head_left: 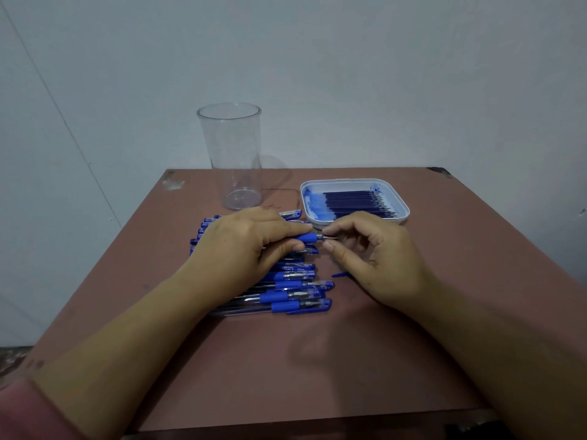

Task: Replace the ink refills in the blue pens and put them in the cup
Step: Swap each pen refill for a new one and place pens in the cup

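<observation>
Blue-gripped clear plastic pen (306,238): one unit, held just above the pile. Left hand (244,239) is curled round its barrel; right hand (371,252) pinches its metal tip (328,238) between thumb and forefinger.
Other blue pens (292,289): heaped on the brown table (317,360), partly under the left hand.
Clear plastic cup (229,147): upright at the far edge, holding nothing.
White tray (401,214): a row of dark blue refills (355,201).
Status: probably the first pen being opened; nearly all work left.

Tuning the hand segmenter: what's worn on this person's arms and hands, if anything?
The left hand and right hand show no gloves, rings or watch. Both forearms are uncovered. The only clothing visible is a pink sleeve on the left arm, in the bottom-left corner.
</observation>
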